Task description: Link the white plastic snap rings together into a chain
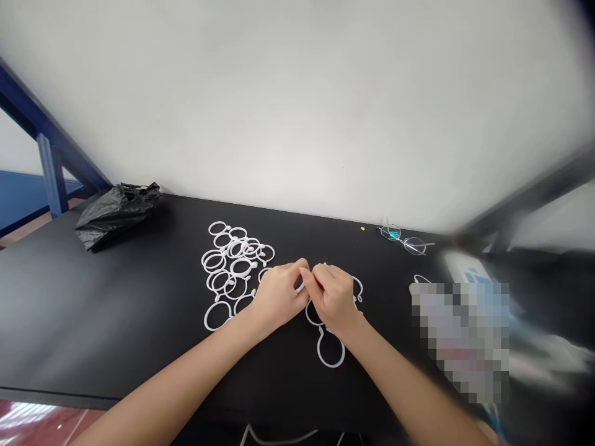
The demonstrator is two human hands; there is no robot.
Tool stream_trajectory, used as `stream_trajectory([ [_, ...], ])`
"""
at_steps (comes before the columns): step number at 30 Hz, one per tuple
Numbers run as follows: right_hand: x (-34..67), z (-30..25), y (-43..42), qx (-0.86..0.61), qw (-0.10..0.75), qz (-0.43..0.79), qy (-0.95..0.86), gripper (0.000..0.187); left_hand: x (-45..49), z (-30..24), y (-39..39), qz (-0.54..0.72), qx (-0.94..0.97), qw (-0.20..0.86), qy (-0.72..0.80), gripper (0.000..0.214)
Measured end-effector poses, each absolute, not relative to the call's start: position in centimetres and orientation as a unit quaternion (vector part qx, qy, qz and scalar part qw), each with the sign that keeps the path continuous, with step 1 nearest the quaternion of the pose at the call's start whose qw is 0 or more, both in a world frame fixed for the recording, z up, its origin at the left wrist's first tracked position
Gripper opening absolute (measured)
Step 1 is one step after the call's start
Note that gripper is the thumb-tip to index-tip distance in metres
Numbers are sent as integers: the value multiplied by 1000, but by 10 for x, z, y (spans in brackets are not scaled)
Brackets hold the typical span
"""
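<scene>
My left hand [282,292] and my right hand [333,298] meet above the middle of the black table, fingers closed in a pinch. Between them a bit of a white plastic ring [300,288] shows; the fingers hide most of it. Left of my left hand lies a loose group of similar white rings [206,319], several overlapping, with small knobbed ends. More rings lie beneath and around my right hand, partly covered by it. One open ring [331,365] is in plain sight just below that hand, its two ends apart.
A crumpled black plastic bag [118,210] sits at the table's [139,310] back left. Eyeglasses [402,241] rest near the wall at right, beside a tiny yellow-green speck [362,228]. A blurred white and blue package [469,269] lies at right, partly pixelated. Pale cables hang below the front edge.
</scene>
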State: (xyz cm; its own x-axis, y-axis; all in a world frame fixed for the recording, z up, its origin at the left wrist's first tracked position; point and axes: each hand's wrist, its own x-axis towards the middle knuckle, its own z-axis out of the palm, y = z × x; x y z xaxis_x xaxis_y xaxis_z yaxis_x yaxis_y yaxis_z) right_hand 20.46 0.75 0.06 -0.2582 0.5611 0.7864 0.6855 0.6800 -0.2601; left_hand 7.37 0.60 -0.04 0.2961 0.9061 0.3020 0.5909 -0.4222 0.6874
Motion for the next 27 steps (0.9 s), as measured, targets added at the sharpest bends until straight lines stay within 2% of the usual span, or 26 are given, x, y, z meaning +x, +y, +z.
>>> stream_trajectory([
  [7,202,-4,6,-416,446,-63,-790,44,75,-11,6,357,788,190,464,19],
  [15,201,-9,7,-406,453,-44,-793,42,72,-16,9,362,782,209,461,20],
  [24,204,-10,8,-406,457,-53,-790,43,73,-14,9,391,790,167,441,22],
  [27,205,-9,9,-407,458,-60,-788,44,74,-12,8,378,803,114,446,21],
])
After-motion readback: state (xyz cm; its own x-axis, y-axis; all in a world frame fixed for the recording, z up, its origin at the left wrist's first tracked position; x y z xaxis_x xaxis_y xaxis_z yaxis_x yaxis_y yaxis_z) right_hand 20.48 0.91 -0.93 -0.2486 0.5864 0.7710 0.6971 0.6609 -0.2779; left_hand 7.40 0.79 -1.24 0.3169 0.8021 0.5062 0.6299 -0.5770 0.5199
